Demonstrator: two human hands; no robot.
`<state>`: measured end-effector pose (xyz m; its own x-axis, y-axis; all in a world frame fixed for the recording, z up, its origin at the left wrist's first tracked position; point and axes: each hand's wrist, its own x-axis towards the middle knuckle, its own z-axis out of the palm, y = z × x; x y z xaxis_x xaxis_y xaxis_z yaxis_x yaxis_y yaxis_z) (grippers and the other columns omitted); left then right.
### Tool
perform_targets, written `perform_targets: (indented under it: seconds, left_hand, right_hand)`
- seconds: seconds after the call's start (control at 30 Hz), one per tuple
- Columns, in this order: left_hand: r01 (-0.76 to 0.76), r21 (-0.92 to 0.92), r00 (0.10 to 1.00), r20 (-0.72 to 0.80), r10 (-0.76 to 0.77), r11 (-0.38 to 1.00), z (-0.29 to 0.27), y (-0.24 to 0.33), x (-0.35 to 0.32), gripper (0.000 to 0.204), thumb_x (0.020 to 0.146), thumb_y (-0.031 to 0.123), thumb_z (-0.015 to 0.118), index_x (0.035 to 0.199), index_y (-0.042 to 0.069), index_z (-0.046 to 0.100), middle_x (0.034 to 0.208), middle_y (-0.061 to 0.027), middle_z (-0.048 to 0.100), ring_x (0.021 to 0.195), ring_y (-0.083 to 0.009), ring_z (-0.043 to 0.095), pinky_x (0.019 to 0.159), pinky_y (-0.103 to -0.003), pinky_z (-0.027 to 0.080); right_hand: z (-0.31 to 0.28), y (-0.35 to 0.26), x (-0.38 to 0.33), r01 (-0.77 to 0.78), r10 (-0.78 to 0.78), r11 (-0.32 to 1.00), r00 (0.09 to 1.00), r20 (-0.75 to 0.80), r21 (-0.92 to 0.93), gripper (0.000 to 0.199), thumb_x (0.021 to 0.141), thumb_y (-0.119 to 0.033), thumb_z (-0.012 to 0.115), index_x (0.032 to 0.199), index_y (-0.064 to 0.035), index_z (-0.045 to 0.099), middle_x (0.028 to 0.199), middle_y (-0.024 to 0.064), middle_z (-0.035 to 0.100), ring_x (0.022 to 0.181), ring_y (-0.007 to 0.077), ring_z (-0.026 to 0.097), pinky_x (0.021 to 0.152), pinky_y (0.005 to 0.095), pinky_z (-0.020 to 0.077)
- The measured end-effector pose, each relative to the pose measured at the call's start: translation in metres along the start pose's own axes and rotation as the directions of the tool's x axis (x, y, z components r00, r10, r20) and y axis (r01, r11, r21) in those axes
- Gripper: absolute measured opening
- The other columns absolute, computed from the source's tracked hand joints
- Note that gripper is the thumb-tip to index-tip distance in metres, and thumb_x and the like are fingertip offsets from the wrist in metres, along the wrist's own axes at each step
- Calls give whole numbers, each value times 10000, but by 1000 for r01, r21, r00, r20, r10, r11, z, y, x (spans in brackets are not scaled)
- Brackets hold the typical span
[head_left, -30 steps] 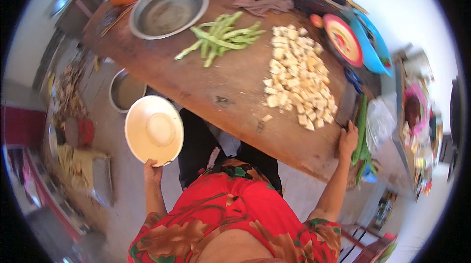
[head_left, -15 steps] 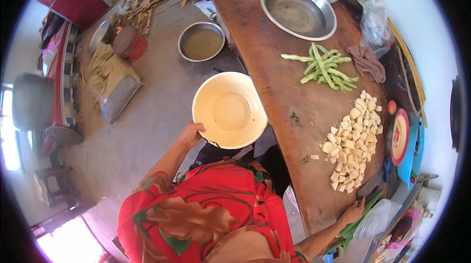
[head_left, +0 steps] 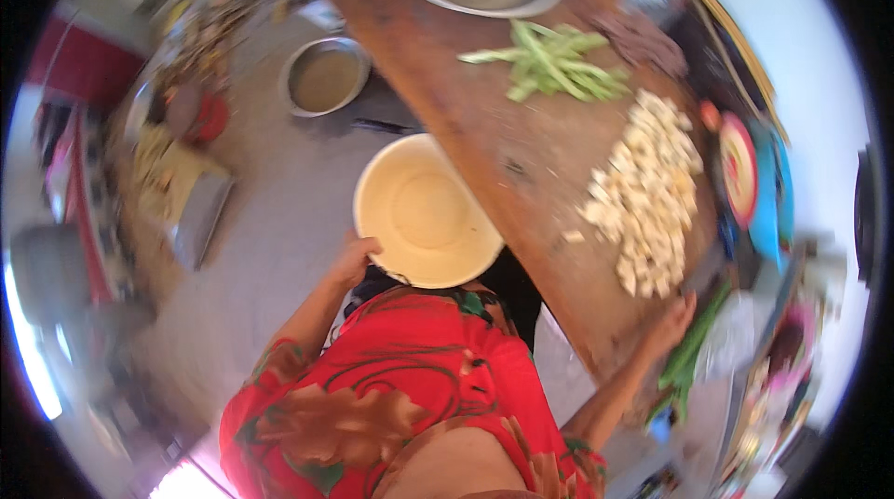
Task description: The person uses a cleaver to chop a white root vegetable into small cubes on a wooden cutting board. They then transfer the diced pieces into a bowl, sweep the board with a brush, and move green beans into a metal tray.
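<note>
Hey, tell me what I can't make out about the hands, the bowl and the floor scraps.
All in the head view:
Left hand: most fingers, hidden behind the bowl.
Bowl: its underside, hidden by the bowl itself.
Right hand: whether it touches anything; the fingertips are blurred.
Floor scraps: what they are; too small and blurred.

The table point(head_left: 549, 210) leaves a passage between the bowl point(head_left: 424, 206) and the pile of cubes point(head_left: 649, 192); beans point(head_left: 554, 61) obstruct its far end, long green vegetables point(head_left: 694, 345) the right hand's point(head_left: 670, 322) outer side.
</note>
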<state>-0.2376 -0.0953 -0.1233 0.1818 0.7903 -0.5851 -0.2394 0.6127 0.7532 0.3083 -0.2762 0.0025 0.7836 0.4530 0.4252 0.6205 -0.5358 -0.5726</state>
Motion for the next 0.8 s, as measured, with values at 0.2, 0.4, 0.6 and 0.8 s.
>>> perform_targets:
  seconds: [0.2,0.4,0.6,0.8]
  left_hand:
    - [12,23,998,61,-13,1000,33,31,-11,515,664,14,548,1164,-110,547,1063,-147,654,933,-248,663,838,-356,538]
    - [18,80,994,104,-26,997,48,38,-25,558,681,48,581,1211,-118,533,1143,-190,642,1019,-280,649,939,-391,512]
    - [72,65,980,181,-83,995,60,33,-15,602,658,95,601,1238,-48,530,1078,-139,651,943,-245,652,801,-363,548]
    - [63,55,977,200,-73,997,82,30,-19,678,617,87,591,1273,-45,479,1065,-138,615,887,-254,639,762,-374,552]
  right_hand:
    - [23,-8,-7,9,-9,999,1000,-6,-32,431,982,-216,489,1326,43,489,1349,226,511,1259,358,456,1085,414,317]
    - [37,-46,-13,200,-201,961,979,13,-191,414,922,-161,492,1281,45,504,1262,256,546,1195,374,490,1029,432,359]
    - [22,-33,-1,218,-203,971,969,140,-102,530,1004,-306,414,1359,88,413,1307,310,501,1202,402,497,1045,434,362]
    - [56,-3,34,90,-89,996,993,80,1,679,1012,-444,402,1454,63,307,1493,277,322,1386,382,308,1148,412,249]
